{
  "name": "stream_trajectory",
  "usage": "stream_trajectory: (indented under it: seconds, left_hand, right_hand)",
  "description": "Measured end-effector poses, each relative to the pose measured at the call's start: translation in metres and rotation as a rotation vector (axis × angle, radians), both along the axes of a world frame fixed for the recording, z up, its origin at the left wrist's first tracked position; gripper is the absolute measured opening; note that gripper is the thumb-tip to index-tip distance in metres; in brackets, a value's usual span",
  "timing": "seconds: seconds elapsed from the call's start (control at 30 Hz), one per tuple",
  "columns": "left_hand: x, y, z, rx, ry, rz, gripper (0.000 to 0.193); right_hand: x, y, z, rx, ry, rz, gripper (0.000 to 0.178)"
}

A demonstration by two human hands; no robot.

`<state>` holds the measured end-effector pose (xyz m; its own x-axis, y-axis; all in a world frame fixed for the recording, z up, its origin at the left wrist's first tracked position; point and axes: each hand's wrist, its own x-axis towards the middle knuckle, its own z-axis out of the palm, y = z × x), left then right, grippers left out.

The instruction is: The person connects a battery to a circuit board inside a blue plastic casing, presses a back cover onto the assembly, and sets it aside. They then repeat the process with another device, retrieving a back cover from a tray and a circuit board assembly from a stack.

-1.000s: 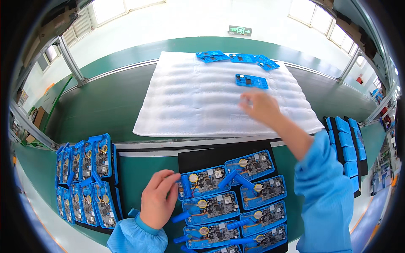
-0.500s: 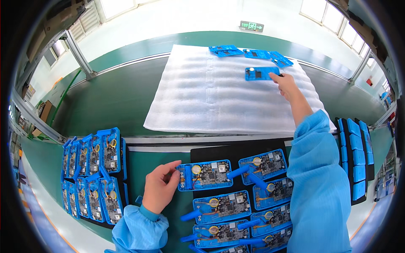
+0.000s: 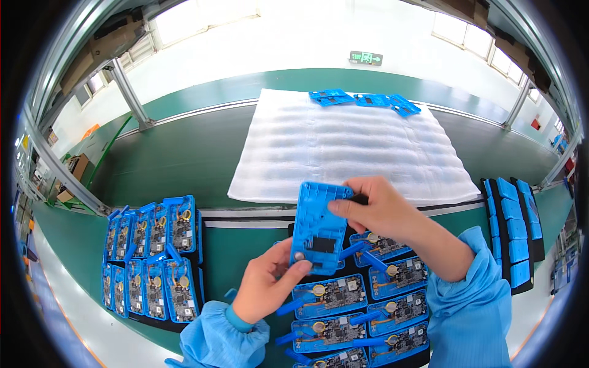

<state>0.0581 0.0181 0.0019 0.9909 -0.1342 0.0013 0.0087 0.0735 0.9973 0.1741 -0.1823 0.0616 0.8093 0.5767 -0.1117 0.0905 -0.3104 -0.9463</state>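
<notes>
A blue plastic housing cover point(image 3: 320, 216) is held up between my two hands, its inner side with ribs, a black rectangle and a small round part facing me. My left hand point(image 3: 270, 279) pinches its lower left corner, thumb in front. My right hand point(image 3: 380, 208) grips the upper right edge, thumb on the inner face. Below it, blue trays with circuit boards point(image 3: 334, 297) lie in two columns on a black board, each with a round yellow part and a blue cylinder on wires. The cover hides part of the top rows.
White foam sheeting point(image 3: 343, 153) lies across the dark green conveyor point(image 3: 178, 153), with several blue covers point(image 3: 372, 100) at its far edge. More circuit-board trays point(image 3: 182, 224) stand at left. Rows of closed blue cases point(image 3: 514, 230) sit on black boards at right. Metal posts point(image 3: 130, 95) frame the bench.
My right hand has brought the cover back from over the foam and turned it upright. My left hand has left the tray's edge and taken hold of the cover's lower corner.
</notes>
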Motion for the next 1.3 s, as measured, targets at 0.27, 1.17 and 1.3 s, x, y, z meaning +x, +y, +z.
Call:
stream_trajectory:
  seconds: [0.27, 1.17, 1.3]
  left_hand:
    - [-0.002, 0.016, -0.002, 0.058, 0.038, 0.088, 0.026]
    - [-0.007, 0.02, 0.011, -0.099, 0.07, -0.121, 0.022]
    - [-0.004, 0.01, 0.005, -0.348, 0.214, -0.148, 0.022]
  right_hand:
    - [-0.014, -0.04, -0.045, -0.634, -0.687, 0.352, 0.038]
    - [-0.027, -0.012, -0.049, 0.565, 0.621, 0.355, 0.065]
    - [-0.035, -0.002, -0.053, 0.441, 0.26, 0.415, 0.072]
